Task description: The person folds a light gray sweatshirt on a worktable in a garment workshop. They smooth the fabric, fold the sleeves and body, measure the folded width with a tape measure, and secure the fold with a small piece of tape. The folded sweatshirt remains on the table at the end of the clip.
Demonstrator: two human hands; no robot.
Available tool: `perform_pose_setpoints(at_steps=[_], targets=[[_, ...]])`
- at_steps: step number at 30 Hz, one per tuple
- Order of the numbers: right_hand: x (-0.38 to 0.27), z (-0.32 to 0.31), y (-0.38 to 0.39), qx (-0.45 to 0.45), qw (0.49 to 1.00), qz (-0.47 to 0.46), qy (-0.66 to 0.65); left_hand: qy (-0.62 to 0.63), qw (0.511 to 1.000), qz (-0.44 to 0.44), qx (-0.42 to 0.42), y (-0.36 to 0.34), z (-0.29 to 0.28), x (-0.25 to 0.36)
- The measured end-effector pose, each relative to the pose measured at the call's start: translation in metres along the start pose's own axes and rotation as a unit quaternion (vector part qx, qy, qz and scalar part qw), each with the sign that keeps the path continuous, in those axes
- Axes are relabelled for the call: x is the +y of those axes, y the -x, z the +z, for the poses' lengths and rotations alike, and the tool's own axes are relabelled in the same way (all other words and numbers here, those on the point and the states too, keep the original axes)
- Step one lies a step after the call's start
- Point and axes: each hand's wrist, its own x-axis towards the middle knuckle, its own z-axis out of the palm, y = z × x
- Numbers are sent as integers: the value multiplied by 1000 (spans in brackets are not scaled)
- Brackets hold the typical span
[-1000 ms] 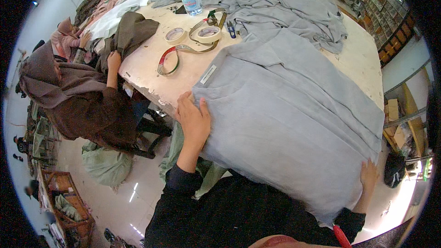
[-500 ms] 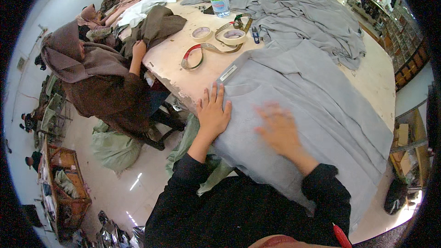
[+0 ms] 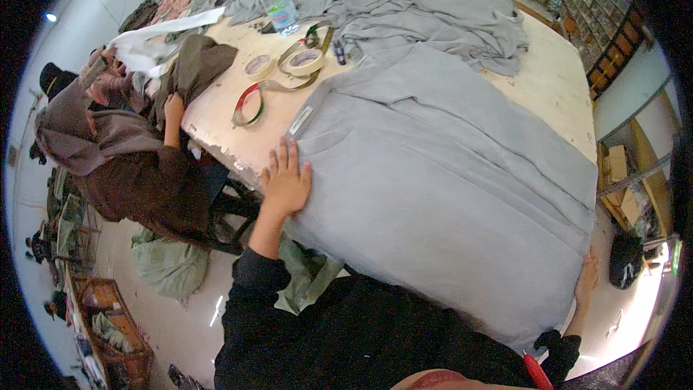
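Note:
A light grey garment (image 3: pixel 433 195) lies spread along the near side of the table, with a lengthwise fold and a small white label (image 3: pixel 301 120) at its upper left corner. My left hand (image 3: pixel 286 182) rests flat on the garment's left edge, fingers spread and holding nothing. At the far right, my right hand (image 3: pixel 588 282) is beside the garment's right edge. Its fingers look stretched out along that edge; part of the hand is hidden.
Tape rolls (image 3: pixel 304 63), a measuring tape (image 3: pixel 249 105), a small dark blue tool (image 3: pixel 339 52) and a water bottle (image 3: pixel 278 6) stand beyond the garment. A grey cloth heap (image 3: pixel 433 14) lies behind. At left, a person (image 3: pixel 123 152) handles brown cloth (image 3: pixel 195 65).
My right hand has moved from the middle of the garment to its right edge. My left hand stays on the left edge. The whole view has shifted, so the table appears further left.

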Motion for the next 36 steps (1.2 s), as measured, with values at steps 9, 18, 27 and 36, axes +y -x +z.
perform_pose_setpoints(at_steps=[9,18,27,36], targets=[[-5,-25,-141,39,970,-83,-227,210,918,324,88,-168,-22,162],[-88,37,-208,163,981,-51,-93,183,897,348,201,-273,56,263],[-93,19,-193,274,954,-100,-75,309,892,306,126,-286,54,257],[-70,-20,-182,270,916,-9,-298,416,821,359,153,-240,-36,220]])
